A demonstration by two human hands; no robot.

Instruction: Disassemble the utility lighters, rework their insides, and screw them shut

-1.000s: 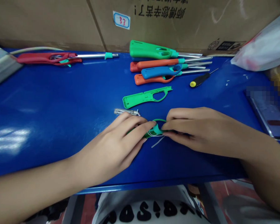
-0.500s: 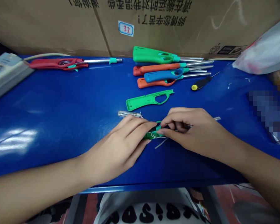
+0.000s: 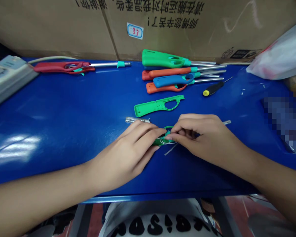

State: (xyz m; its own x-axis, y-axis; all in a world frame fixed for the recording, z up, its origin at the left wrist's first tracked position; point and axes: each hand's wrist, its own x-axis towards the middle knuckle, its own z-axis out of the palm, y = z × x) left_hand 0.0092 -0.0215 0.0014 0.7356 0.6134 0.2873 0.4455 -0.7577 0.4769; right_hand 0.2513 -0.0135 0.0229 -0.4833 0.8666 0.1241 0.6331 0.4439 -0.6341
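On the blue table a green lighter casing half (image 3: 158,142) lies under my left hand (image 3: 134,148), whose fingers are closed over its handle end. Thin white wire curves along the casing. My right hand (image 3: 199,131) pinches a teal piece (image 3: 167,133) at the casing's trigger area with thumb and forefinger; most of the casing's right part is hidden behind this hand. A thin clear tube (image 3: 171,150) sticks out below. Just beyond my left fingers rests a clear fuel tank (image 3: 135,120). Behind it is the other green casing half (image 3: 150,108), hollow side up.
Several long-nosed lighters (image 3: 172,80) in green, orange and blue are piled at the back. A black and yellow screwdriver (image 3: 213,89) lies right of them. A red lighter (image 3: 61,67), a power strip (image 3: 11,77), a cardboard box (image 3: 64,29) and a plastic bag (image 3: 278,52) border the table.
Both hands stay at the casing. The right fingers have shifted slightly, and more of the green trigger loop and teal piece shows. The view has moved a little.
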